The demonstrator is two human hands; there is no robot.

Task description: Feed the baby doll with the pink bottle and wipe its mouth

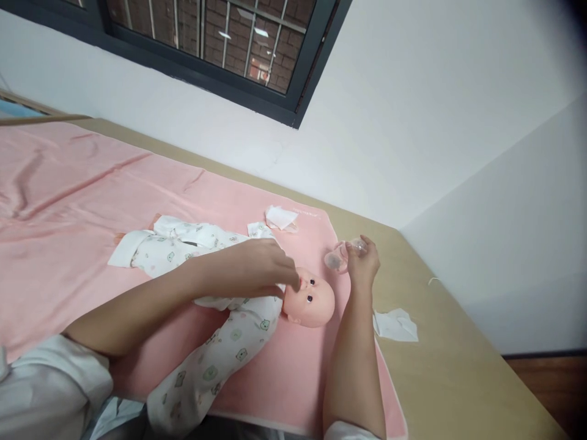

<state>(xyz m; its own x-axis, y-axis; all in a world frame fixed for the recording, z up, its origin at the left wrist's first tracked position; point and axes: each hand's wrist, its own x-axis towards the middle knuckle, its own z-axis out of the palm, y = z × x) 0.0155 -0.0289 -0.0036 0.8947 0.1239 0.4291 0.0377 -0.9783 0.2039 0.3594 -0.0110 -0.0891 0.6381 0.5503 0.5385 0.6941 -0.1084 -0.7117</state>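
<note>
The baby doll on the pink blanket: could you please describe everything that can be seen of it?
The baby doll lies face up on the pink blanket, legs toward the picture's left. Its smooth, bald, pinkish head looks like plastic, with dark eyes. It wears a white cloth outfit printed with greenish animals; one sleeve stretches toward the lower left. The left forearm hides much of its torso, and the left grip is at its mouth; contact is unclear.
</note>
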